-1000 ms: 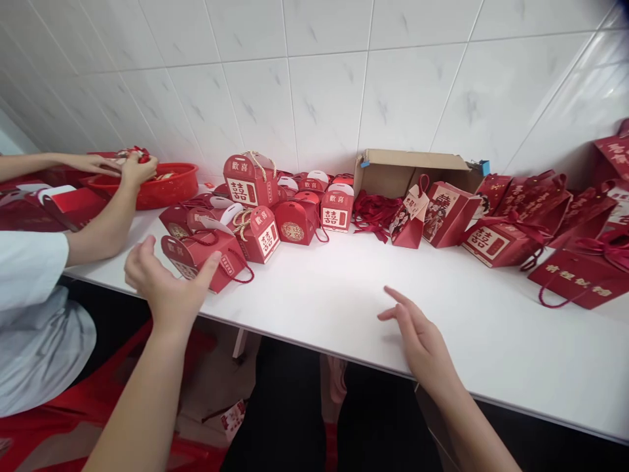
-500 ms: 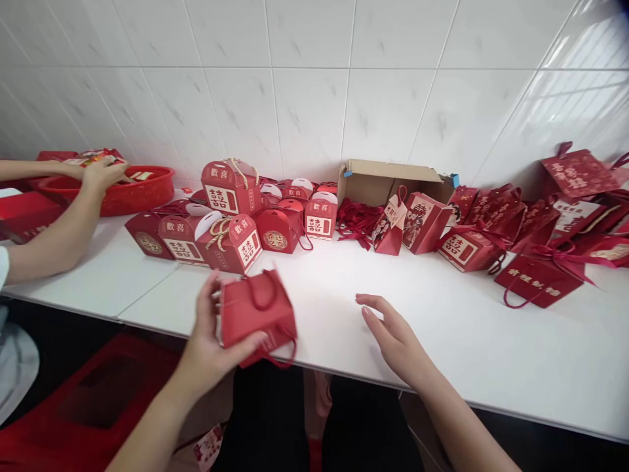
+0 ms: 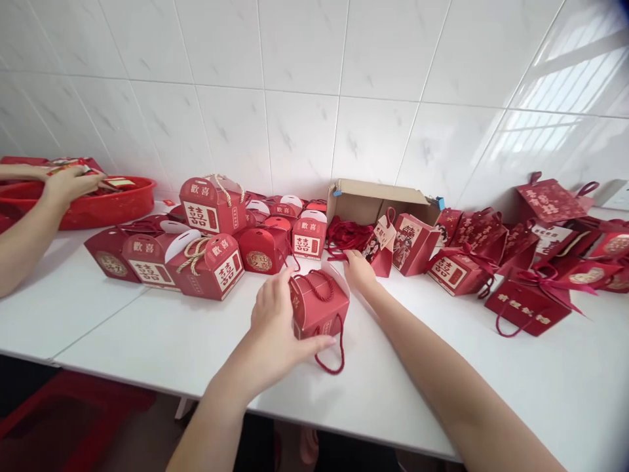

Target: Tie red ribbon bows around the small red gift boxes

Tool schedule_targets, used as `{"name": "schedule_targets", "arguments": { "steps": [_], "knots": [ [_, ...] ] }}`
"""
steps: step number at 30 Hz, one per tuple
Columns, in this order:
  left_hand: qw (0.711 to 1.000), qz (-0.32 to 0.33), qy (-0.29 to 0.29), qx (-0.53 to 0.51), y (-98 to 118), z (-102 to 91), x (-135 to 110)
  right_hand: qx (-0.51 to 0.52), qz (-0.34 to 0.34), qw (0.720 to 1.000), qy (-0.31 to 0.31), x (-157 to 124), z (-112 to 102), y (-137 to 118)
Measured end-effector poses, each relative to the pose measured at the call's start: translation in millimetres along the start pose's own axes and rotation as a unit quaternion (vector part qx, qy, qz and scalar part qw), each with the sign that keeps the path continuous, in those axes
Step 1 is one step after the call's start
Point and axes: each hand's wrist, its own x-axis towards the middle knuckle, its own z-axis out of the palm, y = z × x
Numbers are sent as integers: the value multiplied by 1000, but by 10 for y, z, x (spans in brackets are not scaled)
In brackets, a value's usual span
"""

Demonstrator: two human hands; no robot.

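My left hand (image 3: 275, 321) is wrapped round the side of a small red gift box (image 3: 319, 314), thumb along its front. Dark red cord handles lie over the box's top and hang down in front of it. Farther back, my right hand (image 3: 361, 270) has its fingers closed at the front of a pile of dark red ribbons (image 3: 348, 235), at the end of a loose strand. The fingertips are partly hidden. Just right of that hand stands a tapered red box with a tag-like front (image 3: 381, 244).
An open cardboard box (image 3: 383, 196) lies behind the ribbons. Red gift boxes (image 3: 211, 206) cluster at the left, and more with bows (image 3: 531, 298) at the right. At far left, another person's hand (image 3: 71, 187) is over a red basin (image 3: 113, 206). A tiled wall stands behind.
My left hand has moved the gift box rightward and farther over the table. My right hand, open before, has reached forward to the ribbons and closed. The view has shifted slightly.
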Motion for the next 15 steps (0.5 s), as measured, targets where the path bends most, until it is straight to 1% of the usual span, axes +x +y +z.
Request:
{"name": "schedule_targets", "arguments": {
  "steps": [3,5,8,10,13,15],
  "knots": [
    [996,64,-11,58,54,-237,85,8,3,1000,18,202,134,19],
    [992,87,-30,81,92,-327,202,20,5,999,29,273,198,51],
    [988,70,-100,99,130,-341,358,49,2,997,62,312,246,115],
    [984,45,-135,112,134,-310,388,72,2,993,91,318,247,139],
    [984,19,-138,108,109,-289,337,107,4,986,127,331,212,118],
    [987,9,-139,77,74,-318,296,128,11,981,149,349,153,70]
  ]
}}
